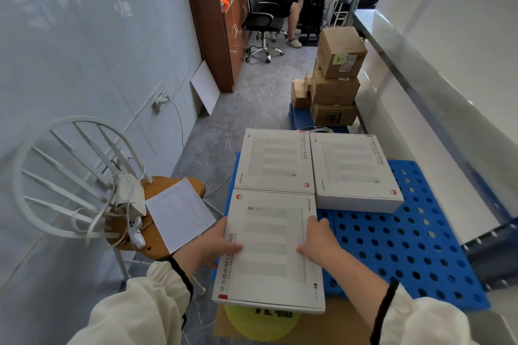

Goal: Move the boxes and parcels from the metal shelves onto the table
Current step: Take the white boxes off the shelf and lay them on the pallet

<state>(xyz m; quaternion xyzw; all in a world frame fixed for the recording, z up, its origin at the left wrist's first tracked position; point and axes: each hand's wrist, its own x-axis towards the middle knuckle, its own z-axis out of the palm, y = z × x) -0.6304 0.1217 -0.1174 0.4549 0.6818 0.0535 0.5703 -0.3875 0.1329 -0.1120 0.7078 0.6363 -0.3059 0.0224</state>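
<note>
**boxmover_22:** What's the grip doing here, and where's the box?

**shelf_rat:** Both hands are clamped on it. The left hand (217,244) grips the left edge and the right hand (316,244) grips the right edge, thumbs on top. The flat white cardboard box (269,252) sits between them, bottom centre of the frame, with its long axis running away from the person. Neither hand is nearer. Its near end overhangs a brown carton with a yellow round patch (260,322). I can't tell whether the box is resting on anything.

**boxmover_22:** So where does it go?

**shelf_rat:** I'd guess straight ahead and down. Its far edge meets the near edge of the left one of two matching white boxes (276,161), which lie side by side on the blue perforated plastic bench (406,246). There's bare blue to the right of the held box.

**boxmover_22:** Any readable text?

**shelf_rat:** There's a red Huawei logo, "HarmonyOS" and "华为路由 BE3" down the side.

**boxmover_22:** And further back?

**shelf_rat:** A stack of brown cardboard cartons (339,73) at upper centre, with handwriting on a label that's too small to read. The grey metal shelf (420,64) runs along the right.
</note>
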